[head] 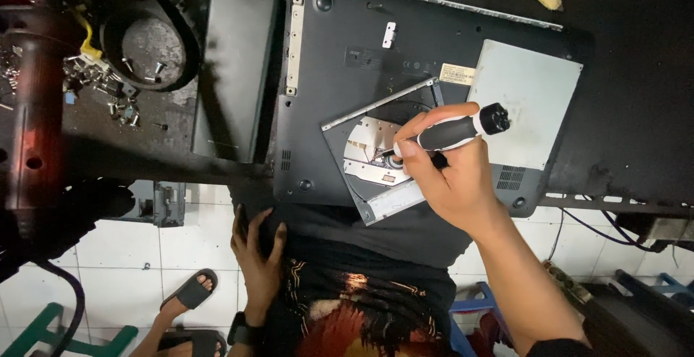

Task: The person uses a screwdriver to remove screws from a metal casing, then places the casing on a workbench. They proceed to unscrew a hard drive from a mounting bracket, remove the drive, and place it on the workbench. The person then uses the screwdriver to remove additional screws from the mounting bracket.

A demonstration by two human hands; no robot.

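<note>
Laptop (340,89) base matt dark plastic; drive tray (372,156) shiny bare metal.

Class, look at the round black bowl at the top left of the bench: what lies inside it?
Inside the round black bowl lie a few small loose screws on its grey bottom. The bowl's dark rim shades the near side, so anything there is hidden.

A screwdriver (455,131) is gripped by the right hand (448,176) over the laptop's (347,46) optical drive (376,156); the left hand (256,256) is rested on the lap.
</note>
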